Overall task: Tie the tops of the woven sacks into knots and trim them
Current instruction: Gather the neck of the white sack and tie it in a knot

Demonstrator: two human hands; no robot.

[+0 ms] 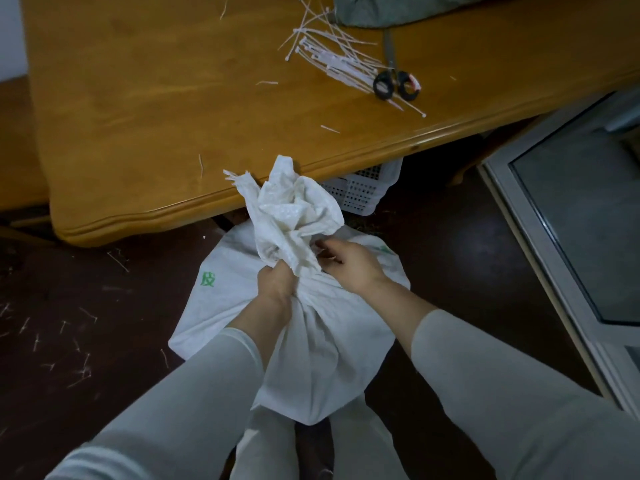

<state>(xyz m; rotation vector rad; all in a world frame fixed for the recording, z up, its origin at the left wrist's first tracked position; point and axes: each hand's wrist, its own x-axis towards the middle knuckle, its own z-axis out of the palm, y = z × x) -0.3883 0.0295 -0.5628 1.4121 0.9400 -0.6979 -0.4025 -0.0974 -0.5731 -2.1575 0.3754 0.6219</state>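
Note:
A white woven sack with green print stands on the dark floor between my legs. Its top is bunched into a crumpled tuft that rises in front of the table edge. My left hand grips the gathered neck just under the tuft. My right hand is at the right side of the neck, fingers curled against the fabric; whether it holds anything is hidden. On the table lie a pile of white cable ties and black-handled scissors.
The wooden table fills the upper view, its edge just beyond the sack. A white perforated basket sits under it. A grey-green cloth lies at the table's far side. A glass-panelled frame stands at right. Trimmed tie ends litter the floor at left.

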